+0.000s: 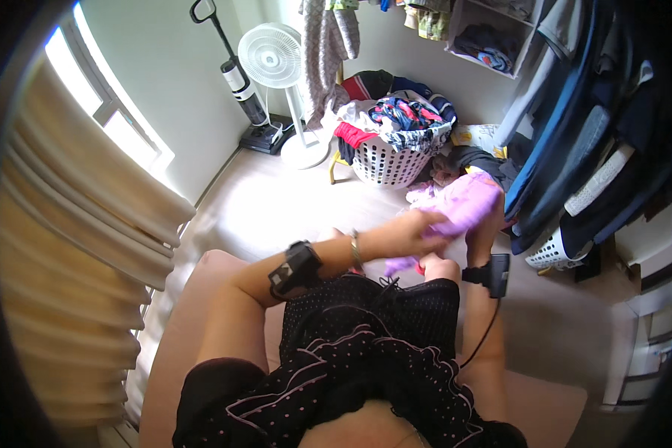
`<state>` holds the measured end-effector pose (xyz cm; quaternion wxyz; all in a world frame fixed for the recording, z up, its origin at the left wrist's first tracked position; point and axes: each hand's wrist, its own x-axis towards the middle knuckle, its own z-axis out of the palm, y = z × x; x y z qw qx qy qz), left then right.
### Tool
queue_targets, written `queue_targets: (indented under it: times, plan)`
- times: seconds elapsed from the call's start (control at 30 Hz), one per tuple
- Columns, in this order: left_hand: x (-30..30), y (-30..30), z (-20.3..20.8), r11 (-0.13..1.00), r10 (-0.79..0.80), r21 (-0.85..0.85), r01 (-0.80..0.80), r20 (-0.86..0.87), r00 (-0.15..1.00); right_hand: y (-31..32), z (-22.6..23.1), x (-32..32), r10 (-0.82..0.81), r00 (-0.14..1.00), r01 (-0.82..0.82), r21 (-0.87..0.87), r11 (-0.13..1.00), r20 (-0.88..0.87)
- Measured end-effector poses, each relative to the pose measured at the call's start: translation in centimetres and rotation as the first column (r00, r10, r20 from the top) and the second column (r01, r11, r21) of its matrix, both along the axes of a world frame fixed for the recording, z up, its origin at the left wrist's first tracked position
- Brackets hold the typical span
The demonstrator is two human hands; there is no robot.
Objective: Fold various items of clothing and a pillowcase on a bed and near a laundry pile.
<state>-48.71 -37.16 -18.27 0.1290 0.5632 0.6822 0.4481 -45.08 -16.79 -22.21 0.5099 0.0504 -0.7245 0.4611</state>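
A pink-purple garment (467, 200) is held up in front of my lap, above my knees. My right hand (487, 213) grips it at its right side, with the fingers partly hidden by the cloth. My left hand (417, 233) reaches across from the left and lies against the garment's lower left part. Motion smears its fingers, so their grip is unclear. Below my left wrist, a small purple piece of cloth (402, 265) shows by my knee; whether it belongs to the same garment I cannot tell.
Beyond my knees stands a white laundry basket (390, 163) heaped with clothes. A white fan (271, 56) and an upright floor cleaner (244, 93) stand at the far left. Hanging clothes (575, 157) crowd the right side. I sit on a pink-covered seat (183, 336), with curtains (67, 261) at left.
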Motion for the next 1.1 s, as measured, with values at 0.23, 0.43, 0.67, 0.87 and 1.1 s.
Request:
queue_targets:
  times: [0.23, 0.43, 0.67, 0.87, 1.1]
  plan:
    - [-0.5, 0.6, -6.9, 0.991, 0.116, -0.126, -0.038, 0.696, 0.709, -2.7, 1.4, 1.8, -0.710, 0.690, 0.397, 0.894, 0.207, -0.143]
    - [-1.4, 1.0, -9.4, 0.936, 0.311, -0.264, -0.234, 0.931, 0.194, -5.5, 2.0, 1.2, -0.764, 0.645, 0.451, 0.811, 0.371, -0.009]
    - [-3.4, 1.8, -9.0, 0.935, -0.284, 0.340, 0.098, 0.557, 0.780, -9.9, 1.5, 0.0, -0.380, 0.909, 0.181, 0.661, 0.728, 0.170]
    - [-3.9, -0.7, -7.3, 0.950, -0.289, 0.310, 0.049, 0.805, 0.519, -8.8, 0.5, -3.8, 0.198, 0.906, -0.242, 0.075, 0.967, 0.373]
    - [-5.0, -1.8, -7.4, 0.975, -0.199, 0.181, -0.130, 0.969, -0.144, -0.2, -4.9, -5.5, 0.809, 0.580, -0.339, -0.875, 0.346, 0.095]
